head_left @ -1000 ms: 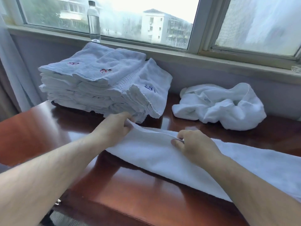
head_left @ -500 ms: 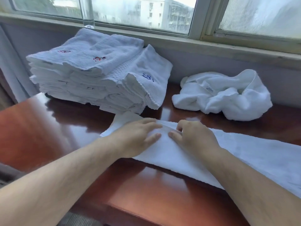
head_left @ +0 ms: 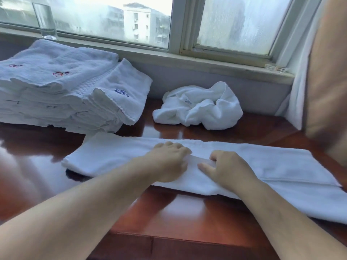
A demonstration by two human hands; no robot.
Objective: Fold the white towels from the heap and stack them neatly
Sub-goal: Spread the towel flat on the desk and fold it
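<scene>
A long white towel [head_left: 112, 154], folded into a narrow strip, lies across the red-brown table [head_left: 169, 212] in front of me. My left hand [head_left: 169, 162] and my right hand [head_left: 227, 167] sit side by side on its middle, fingers curled, each gripping the cloth; a small ridge of towel is bunched up between them. The stack of folded white towels [head_left: 56, 94] stands at the back left, with small embroidered marks on the top ones. The crumpled heap of white towels [head_left: 199, 109] lies behind the strip, against the wall under the window.
A clear bottle [head_left: 46, 19] stands on the window sill [head_left: 225, 66] above the stack. A curtain [head_left: 328, 72] hangs at the right edge and reaches down to the table. The strip's right end hangs over the table's near edge.
Both hands have slid right along the strip to its middle. My left hand, flat half a second ago, now has curled fingers. The view has shifted right.
</scene>
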